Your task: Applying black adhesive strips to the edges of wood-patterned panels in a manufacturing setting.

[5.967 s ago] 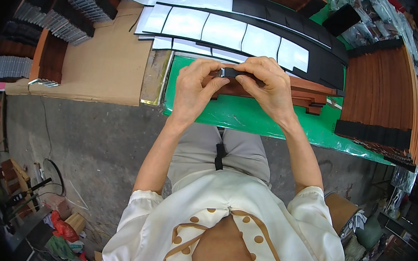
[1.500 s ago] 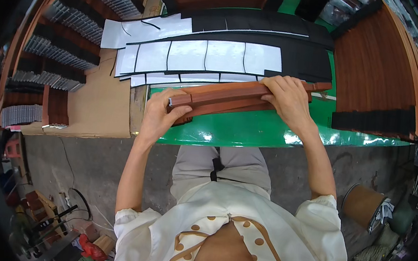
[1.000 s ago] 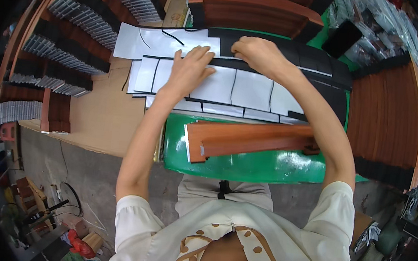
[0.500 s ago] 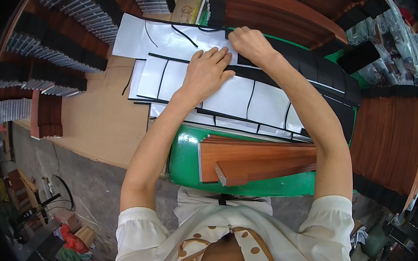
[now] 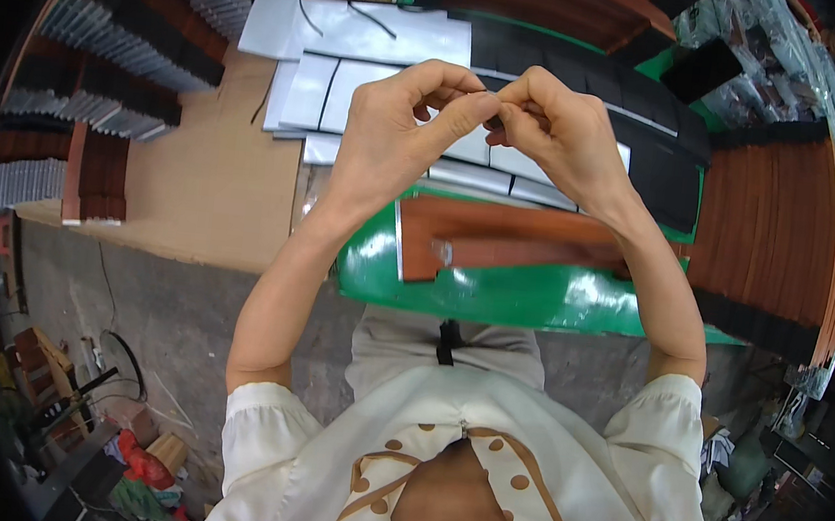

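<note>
My left hand (image 5: 390,127) and my right hand (image 5: 579,146) are raised in front of me, fingertips pinched together and meeting. A small dark bit shows between the fingers, too small and hidden to name. Below them lie overlapping white backing sheets (image 5: 388,42) with thin black strips across them. To the right, the sheets are covered with black strips (image 5: 596,77) side by side. One loose curved black strip (image 5: 371,21) rests on the farthest white sheet.
Reddish-brown boards (image 5: 420,231) lie on the green tabletop (image 5: 494,303) near me. Stacks of brown boards with black-wrapped ends stand at the left, the far side and the right (image 5: 767,234). Brown cardboard (image 5: 214,181) covers the left surface. A black rectangular object (image 5: 702,72) sits at the far right.
My left hand has lifted off the white sheet, where it lay flat. My right hand has left the black strips' edge, and both hands have come together, pinching. My view has shifted slightly.
</note>
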Demonstrator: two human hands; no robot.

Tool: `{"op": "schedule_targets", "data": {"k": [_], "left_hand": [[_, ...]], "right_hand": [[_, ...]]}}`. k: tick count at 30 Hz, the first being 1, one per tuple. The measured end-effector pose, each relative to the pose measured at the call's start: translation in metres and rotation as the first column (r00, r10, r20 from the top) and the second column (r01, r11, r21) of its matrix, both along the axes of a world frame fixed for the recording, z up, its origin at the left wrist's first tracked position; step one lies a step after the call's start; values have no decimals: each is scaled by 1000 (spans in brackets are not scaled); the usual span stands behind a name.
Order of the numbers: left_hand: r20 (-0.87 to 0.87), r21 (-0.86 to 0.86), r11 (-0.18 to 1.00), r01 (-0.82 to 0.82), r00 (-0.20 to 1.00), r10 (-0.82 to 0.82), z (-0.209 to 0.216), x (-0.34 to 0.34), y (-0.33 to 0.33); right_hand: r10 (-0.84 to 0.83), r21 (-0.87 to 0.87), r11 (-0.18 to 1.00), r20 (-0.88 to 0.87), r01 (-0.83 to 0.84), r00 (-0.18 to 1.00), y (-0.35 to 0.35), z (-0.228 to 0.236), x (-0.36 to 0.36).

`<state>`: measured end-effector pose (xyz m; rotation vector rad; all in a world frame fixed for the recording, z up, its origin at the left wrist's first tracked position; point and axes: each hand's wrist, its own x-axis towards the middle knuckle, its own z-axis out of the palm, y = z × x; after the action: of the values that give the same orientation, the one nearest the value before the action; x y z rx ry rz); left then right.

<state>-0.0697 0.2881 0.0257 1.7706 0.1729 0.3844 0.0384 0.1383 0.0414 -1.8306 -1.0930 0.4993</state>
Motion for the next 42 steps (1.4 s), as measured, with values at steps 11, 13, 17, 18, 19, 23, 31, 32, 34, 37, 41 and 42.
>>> {"op": "schedule_targets", "data": {"k": [11,13,17,18,19,23,31,32,34,37,41,42], "left_hand": [[215,126,991,-39,977,11,16,-80,-34],[218,181,983,-18,976,-22,11,-90,-37],[108,14,997,78,991,-79,7,-109,-39],[180,82,997,7,983,-22,-1,-109,-38],[254,142,987,-70,967,32,-9,-110,-37],[136,238,966,-97,988,66,-41,-108,-45],[111,148,972,-184,979,169,-49,-97,-61],[113,116,976,-186,978,173,-49,-97,-62],[123,110,977,-185,977,172,-50,-96,-62],[123,84,979,-186,977,175,-49,-96,-63],[129,52,981,-188,975,181,-51,-95,-63],[129,52,981,-188,975,180,-51,-95,-63]], "right_hand": [[63,121,991,-34,-58,997,-46,19,-75],[12,105,994,98,-23,995,-51,19,-87],[-43,132,991,276,6,960,-61,10,-92],[-45,133,991,281,7,959,-64,5,-92],[-64,125,992,274,31,960,-65,0,-91],[-101,135,989,388,52,916,-59,-15,-88],[-139,142,985,337,96,931,-58,-25,-91],[-139,139,986,340,97,930,-57,-25,-91],[-139,143,985,344,94,929,-57,-27,-90],[-143,145,985,346,98,927,-57,-26,-91],[-148,157,983,344,98,927,-56,-27,-91],[-148,157,983,344,99,927,-55,-28,-91]]}}
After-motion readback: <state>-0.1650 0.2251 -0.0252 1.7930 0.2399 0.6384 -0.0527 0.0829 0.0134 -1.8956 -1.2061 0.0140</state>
